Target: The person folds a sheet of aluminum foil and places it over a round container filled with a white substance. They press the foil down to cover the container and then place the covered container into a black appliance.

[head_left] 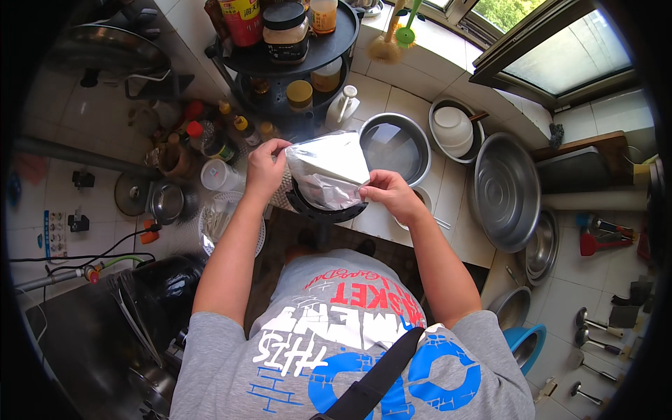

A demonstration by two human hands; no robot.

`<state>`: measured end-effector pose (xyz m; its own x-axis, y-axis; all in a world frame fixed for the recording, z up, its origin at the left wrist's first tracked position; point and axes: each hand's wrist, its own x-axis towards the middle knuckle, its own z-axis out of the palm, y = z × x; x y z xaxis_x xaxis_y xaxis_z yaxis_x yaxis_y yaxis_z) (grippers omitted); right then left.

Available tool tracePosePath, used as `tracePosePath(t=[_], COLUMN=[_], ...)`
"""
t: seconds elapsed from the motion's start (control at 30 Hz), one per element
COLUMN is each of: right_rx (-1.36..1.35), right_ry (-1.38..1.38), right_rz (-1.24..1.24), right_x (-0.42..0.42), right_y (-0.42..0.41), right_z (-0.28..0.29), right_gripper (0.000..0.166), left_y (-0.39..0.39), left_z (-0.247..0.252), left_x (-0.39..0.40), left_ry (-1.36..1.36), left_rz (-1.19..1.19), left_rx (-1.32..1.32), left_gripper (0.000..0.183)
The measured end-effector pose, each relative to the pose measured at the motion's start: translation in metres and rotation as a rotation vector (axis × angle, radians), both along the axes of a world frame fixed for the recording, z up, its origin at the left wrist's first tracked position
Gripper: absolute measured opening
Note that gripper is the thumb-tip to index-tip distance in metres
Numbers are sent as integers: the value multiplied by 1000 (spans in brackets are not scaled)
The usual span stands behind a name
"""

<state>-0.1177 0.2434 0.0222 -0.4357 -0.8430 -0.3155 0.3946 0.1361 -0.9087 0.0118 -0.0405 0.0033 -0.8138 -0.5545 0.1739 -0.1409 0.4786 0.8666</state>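
Observation:
A sheet of aluminium foil [328,160] stretches between my hands, with its lower part crumpled. My left hand [266,165] pinches the foil's left corner. At its right edge, my right hand [391,194] pinches the foil between thumb and fingers. Directly beneath is a round black pan or basket [328,215], its slotted near rim showing at the counter's edge. The foil hides most of its inside. Just beyond my right hand stands a round metal basin [395,149] with what looks like water in it. A small bowl [422,197] with white chopsticks [442,223] is partly behind that hand.
A black tiered rack [315,58] holds jars and bottles at the back. Left are sauce bottles [207,139], a white plastic tub [220,176] and a white perforated basket [261,239]. A large metal basin [506,191] leans on the right; the window [567,52] stands open.

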Motion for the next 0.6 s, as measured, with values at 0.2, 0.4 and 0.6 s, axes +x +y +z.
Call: tracePosePath(t=[0.2, 0.4, 0.6], right_rx=[-33, -114, -160], right_ry=[31, 41, -8], right_rz=[-75, -154, -189], right_x=[-5, -3, 5], right_y=[-7, -11, -5], right_z=[5, 21, 41], right_gripper=[11, 12, 18], left_y=[-5, 37, 57], left_z=[19, 66, 70], left_x=[1, 23, 46], left_ry=[-90, 181, 207], left_rz=[-36, -211, -307], left_rx=[998, 956, 686], left_gripper=[39, 76, 78])
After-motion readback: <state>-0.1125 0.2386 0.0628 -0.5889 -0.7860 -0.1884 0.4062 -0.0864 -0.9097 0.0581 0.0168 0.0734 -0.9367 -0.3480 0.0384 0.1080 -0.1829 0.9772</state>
